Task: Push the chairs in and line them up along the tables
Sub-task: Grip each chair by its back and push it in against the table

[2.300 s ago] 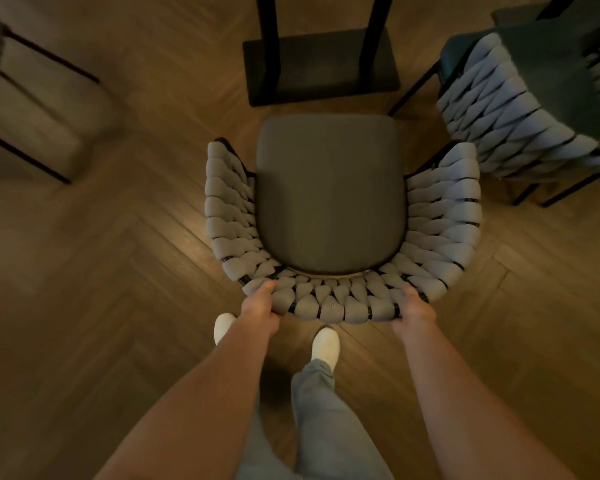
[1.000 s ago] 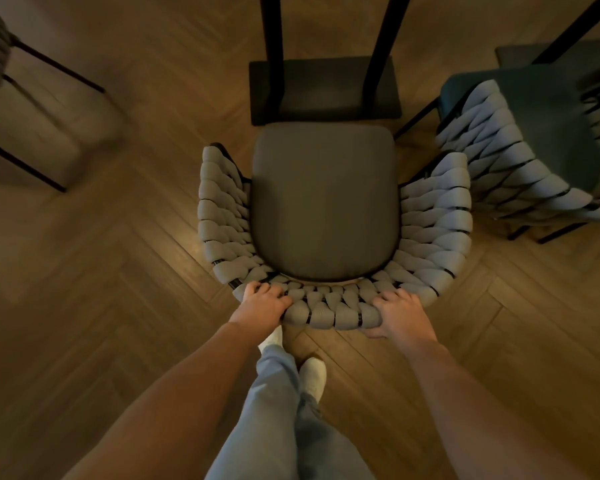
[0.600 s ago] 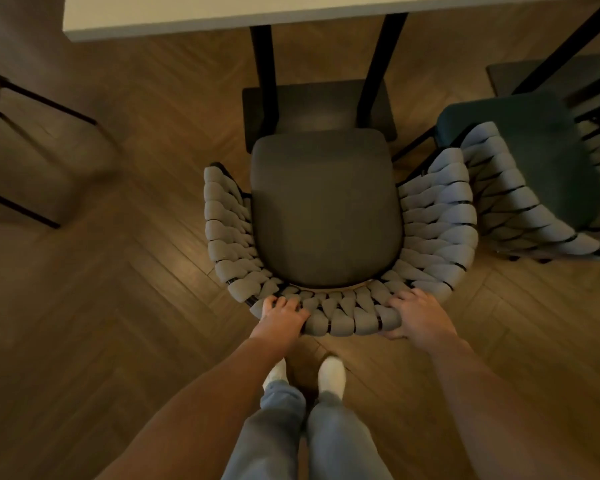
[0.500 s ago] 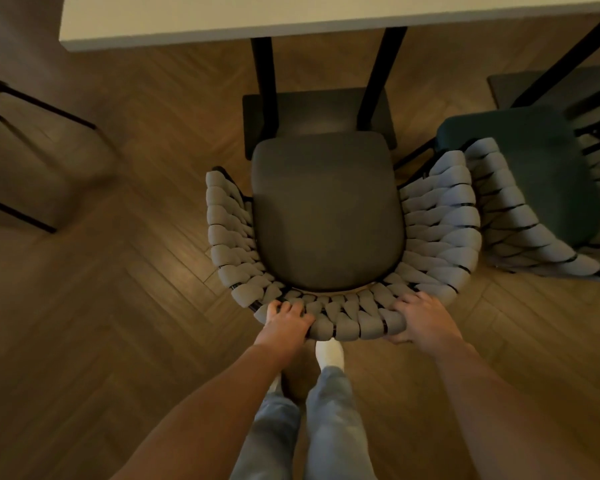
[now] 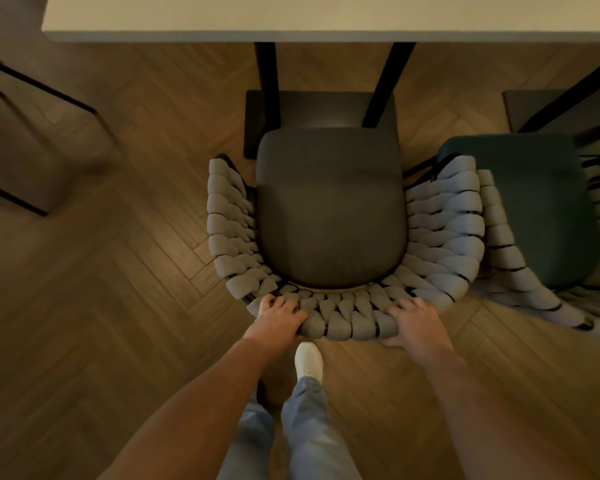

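Two hands, your left hand (image 5: pixel 280 318) and right hand (image 5: pixel 417 323), are gripping the woven chair (image 5: pixel 331 209) backrest; you are best pushing evenly, straight toward the table (image 5: pixel 326 19).

Three chairs: a grey-seated woven chair (image 5: pixel 329 209), a green-seated woven chair (image 5: pixel 534 209), a partly seen chair (image 5: pixel 0 98) at the left edge. One table (image 5: pixel 326 19), two hands, one white shoe (image 5: pixel 308 362)

Beyond your fingers (image 5: pixel 278 304) the table (image 5: pixel 326 19) runs off the top edge; the green chair (image 5: pixel 534 209) to their right is cropped, its far armrest unseen
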